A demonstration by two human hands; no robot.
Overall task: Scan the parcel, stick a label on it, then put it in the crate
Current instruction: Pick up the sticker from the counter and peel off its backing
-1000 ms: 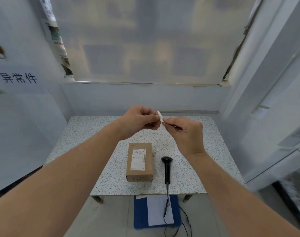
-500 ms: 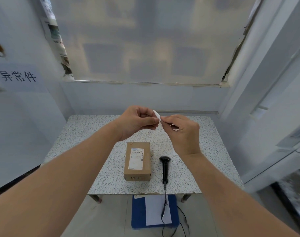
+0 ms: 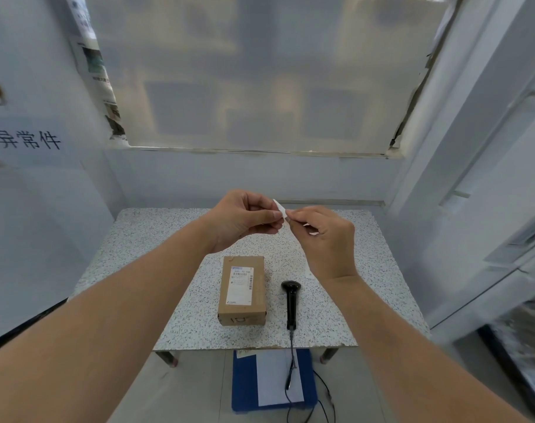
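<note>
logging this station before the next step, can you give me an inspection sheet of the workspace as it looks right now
surface: speckled table, parcel and scanner lying on it.
job's things: cardboard parcel flat near the front edge, printed sheet on its top; small white label held above the table; blue crate on the floor under the front edge, white sheet inside.
clutter: small white slip on the table, partly hidden behind the right wrist.
grippers: left hand and right hand both pinch the label, meeting above the parcel.
cables: black scanner right of the parcel, its cord dropping over the edge into the crate.
surroundings: covered window, wall sign at left.
</note>
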